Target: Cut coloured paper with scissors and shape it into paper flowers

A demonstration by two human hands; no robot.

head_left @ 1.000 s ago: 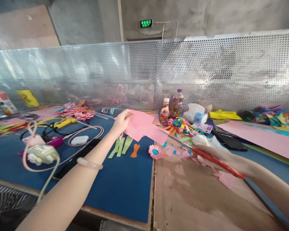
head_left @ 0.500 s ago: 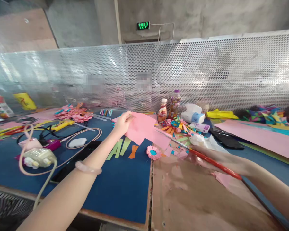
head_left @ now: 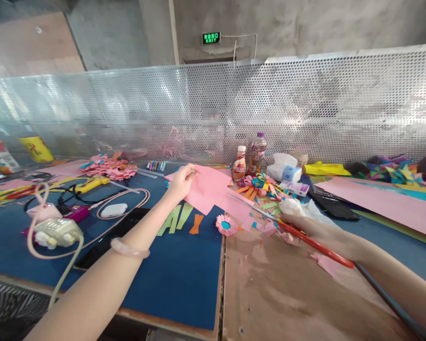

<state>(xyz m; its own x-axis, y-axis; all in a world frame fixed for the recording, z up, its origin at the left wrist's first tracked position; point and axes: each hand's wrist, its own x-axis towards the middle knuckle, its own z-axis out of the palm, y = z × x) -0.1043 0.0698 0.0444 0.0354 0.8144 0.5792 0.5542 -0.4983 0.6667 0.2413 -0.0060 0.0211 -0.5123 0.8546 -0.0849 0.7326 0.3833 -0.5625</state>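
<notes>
My left hand (head_left: 181, 182) pinches the upper left edge of a sheet of pink paper (head_left: 209, 187), holding it above the table. In my right hand (head_left: 312, 232) is a pair of scissors (head_left: 319, 248) with red handles; the blades point left and reach the right part of the sheet. Just below the paper lies a pink paper flower (head_left: 226, 225) with a blue centre. Green paper strips (head_left: 175, 218) and a small orange paper piece (head_left: 196, 224) rest on the blue mat beneath my left hand. Pink scraps (head_left: 268, 229) lie near the blades.
Behind the paper stand a brown-labelled bottle (head_left: 239, 163) and a purple-capped bottle (head_left: 257, 154). A tissue pack (head_left: 284, 170) sits right of them. Looped cables and a power adapter (head_left: 58, 232) lie at left, with a glue gun (head_left: 92, 183). A perforated metal panel (head_left: 156, 104) runs behind.
My right hand and the scissors have shifted slightly, with the red handles tilting a little lower and spreading apart. My left hand and the pink paper stay nearly still.
</notes>
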